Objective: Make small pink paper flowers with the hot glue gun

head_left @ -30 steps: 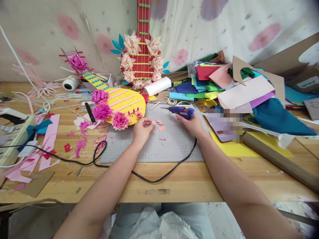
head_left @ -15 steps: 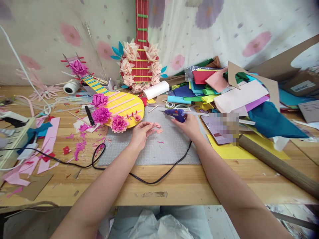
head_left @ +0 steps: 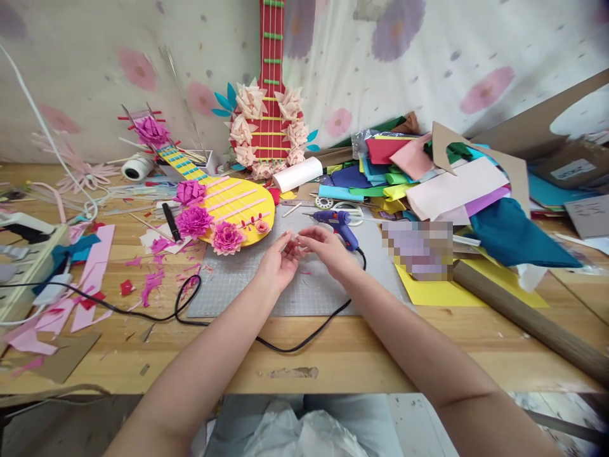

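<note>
A cluttered wooden desk [head_left: 380,355] stands against a flowered curtain, with a grey cutting mat [head_left: 238,285] under both hands. The left hand [head_left: 278,260] is half curled, thumb and fingertip pinched on a small paper petal [head_left: 295,238]. The right hand [head_left: 326,251] brings its loosely bent fingers to the same spot, though I cannot tell if it grips. The blue glue gun [head_left: 337,220] lies just beyond the right hand, and its cord [head_left: 304,339] runs under that forearm. As I judge it, a shifting arm could snag the cord and drag the hot nozzle onto knuckles or paper, or the gun could drip on the mat. Half a second earlier the right hand gripped the gun and the petals lay on the mat beside the open left hand.
</note>
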`<state>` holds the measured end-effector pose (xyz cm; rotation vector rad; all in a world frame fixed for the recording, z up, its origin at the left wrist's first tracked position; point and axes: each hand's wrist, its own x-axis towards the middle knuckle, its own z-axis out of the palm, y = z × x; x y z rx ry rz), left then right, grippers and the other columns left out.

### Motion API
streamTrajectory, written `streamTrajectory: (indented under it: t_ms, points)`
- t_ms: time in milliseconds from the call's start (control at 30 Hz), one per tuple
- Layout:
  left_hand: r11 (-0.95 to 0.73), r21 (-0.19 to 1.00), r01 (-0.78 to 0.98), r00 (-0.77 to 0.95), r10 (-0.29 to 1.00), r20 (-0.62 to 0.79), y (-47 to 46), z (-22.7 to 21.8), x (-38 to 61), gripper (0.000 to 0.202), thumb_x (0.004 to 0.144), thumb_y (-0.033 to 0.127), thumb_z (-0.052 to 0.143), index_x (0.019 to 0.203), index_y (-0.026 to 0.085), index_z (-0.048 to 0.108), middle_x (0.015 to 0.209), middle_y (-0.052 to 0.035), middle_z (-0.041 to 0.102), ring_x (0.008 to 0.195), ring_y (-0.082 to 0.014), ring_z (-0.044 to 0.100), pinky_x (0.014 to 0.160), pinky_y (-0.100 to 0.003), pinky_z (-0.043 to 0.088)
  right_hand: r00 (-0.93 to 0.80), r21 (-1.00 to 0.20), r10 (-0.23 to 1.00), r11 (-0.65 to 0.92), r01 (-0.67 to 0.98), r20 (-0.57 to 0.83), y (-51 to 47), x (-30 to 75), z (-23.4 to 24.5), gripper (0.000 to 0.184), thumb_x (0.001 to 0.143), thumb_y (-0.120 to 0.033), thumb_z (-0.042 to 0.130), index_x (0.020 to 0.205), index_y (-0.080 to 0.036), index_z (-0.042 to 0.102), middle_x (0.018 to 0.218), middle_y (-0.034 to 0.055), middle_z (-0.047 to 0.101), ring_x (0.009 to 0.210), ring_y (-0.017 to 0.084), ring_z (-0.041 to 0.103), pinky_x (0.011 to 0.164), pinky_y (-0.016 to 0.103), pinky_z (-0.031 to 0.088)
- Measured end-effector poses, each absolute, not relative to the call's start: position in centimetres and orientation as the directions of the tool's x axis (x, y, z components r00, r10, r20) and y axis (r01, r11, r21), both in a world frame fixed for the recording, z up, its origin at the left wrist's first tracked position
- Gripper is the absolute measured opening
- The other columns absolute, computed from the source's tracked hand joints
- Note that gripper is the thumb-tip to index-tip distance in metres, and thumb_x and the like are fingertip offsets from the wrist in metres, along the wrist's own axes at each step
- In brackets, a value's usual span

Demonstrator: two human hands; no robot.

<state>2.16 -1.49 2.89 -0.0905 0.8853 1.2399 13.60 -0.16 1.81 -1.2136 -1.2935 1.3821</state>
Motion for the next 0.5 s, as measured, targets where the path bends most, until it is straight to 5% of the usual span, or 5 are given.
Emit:
streamTrajectory:
  t_ms: [167,500]
  points:
    - [0.32,0.38,-0.868,0.028,0.796,-0.605,-1.4,2.9,2.1,0.012,0.083,0.007,0.057,0.076,0.016,0.061,0.065,0.0018,0.059,0.053,-0.0024,0.054,0.05,-0.012,0.045,-0.069,-0.975,0.986,-0.16,-0.152,-0.152,0.0,10.9,1.5,0.028,0.059,-0.038,0.066,0.076,-0.018,0.058,0.068,-0.002,0.059,0.058,0.008,0.052,0.054,0.022,0.041]
    - [0.313,0.428,-0.848,0.007,0.813,-0.582,-1.0,2.5,1.8,0.01,0.084,0.01,0.056,0.077,0.016,0.061,0.062,0.0035,0.057,0.05,-0.001,0.05,0.047,-0.01,0.04,0.04,-0.978,0.989,-0.134,-0.16,-0.142,0.2,9.2,1.0,0.019,0.067,-0.035,0.063,0.071,-0.019,0.053,0.066,-0.0034,0.055,0.056,0.008,0.05,0.053,0.021,0.044]
